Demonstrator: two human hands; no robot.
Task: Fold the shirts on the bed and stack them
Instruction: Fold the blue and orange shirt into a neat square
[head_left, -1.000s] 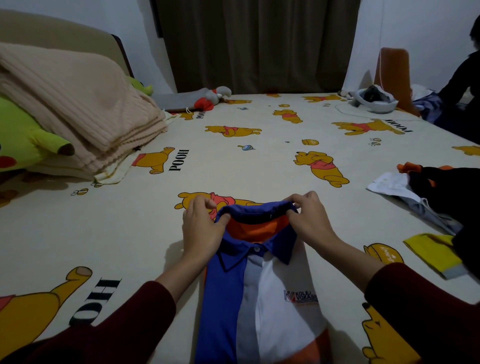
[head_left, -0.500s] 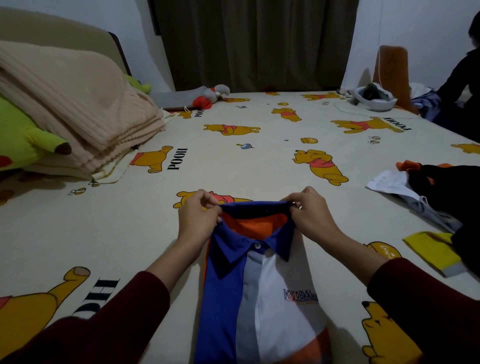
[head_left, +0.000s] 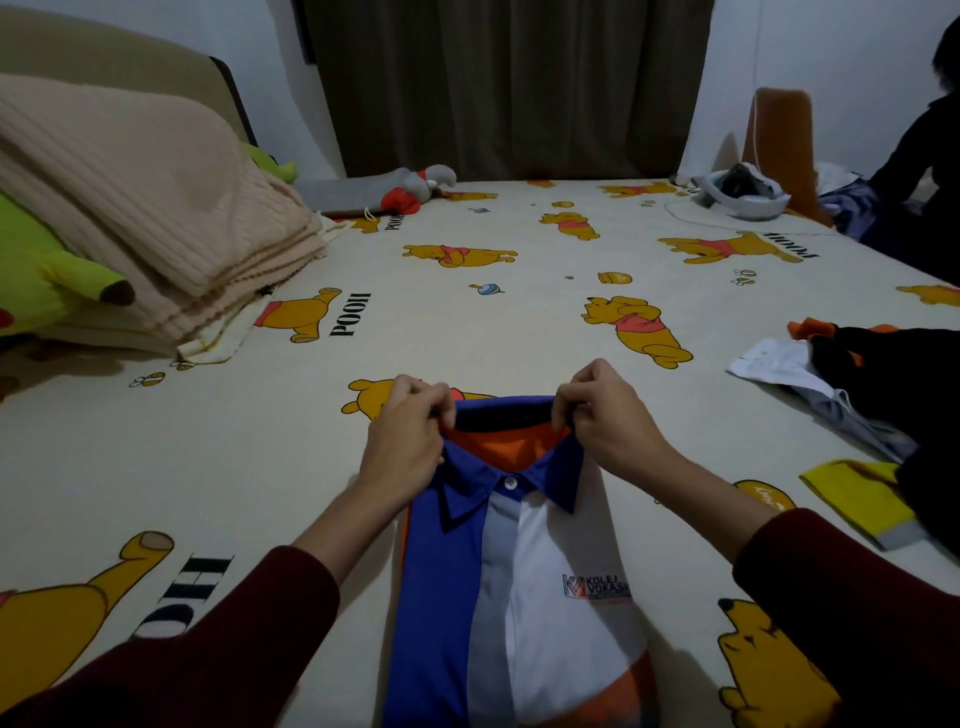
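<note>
Blue, white and orange, the folded shirt (head_left: 519, 582) lay face-up on the bed (head_left: 467, 322). At its collar's left corner the left hand (head_left: 405, 441) pinched the fabric; the right hand (head_left: 605, 415) pinched the right corner.

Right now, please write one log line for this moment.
step: folding | left hand: holds collar | right hand: holds collar | shirt: on bed

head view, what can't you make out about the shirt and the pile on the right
- Polo shirt, head view: its lower part is cut off by the bottom edge.
- Shirt's back: hidden, it lies face up on the bed.
- Clothes pile: cut by the right edge, too dark to count.
- Chest logo: small print unreadable.
</note>
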